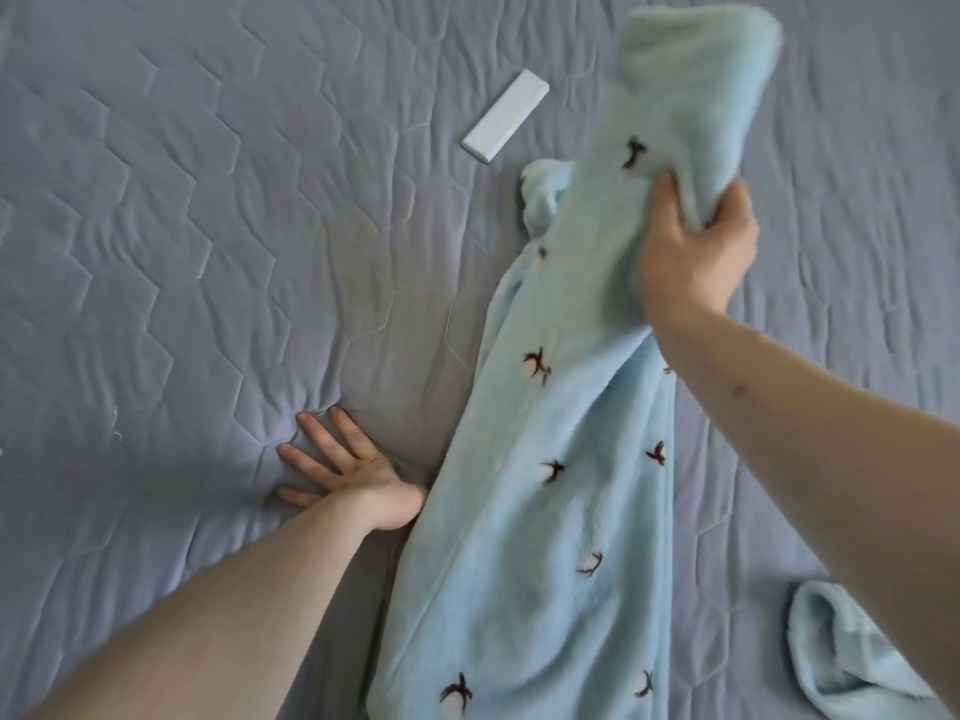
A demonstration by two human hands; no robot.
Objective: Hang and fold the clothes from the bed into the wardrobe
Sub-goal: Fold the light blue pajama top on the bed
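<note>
Now we are pressing our left hand [340,472] flat on the grey quilted bedspread [156,226], fingers spread wide and holding nothing, just beside the light blue fleece garment [550,491]. Farther up, a white rectangular block [505,115] is lying on the quilt near the garment's top. Our right hand [693,254] is gripping a bunched fold of the fleece, lifting its upper end while the lower part is trailing toward us.
</note>
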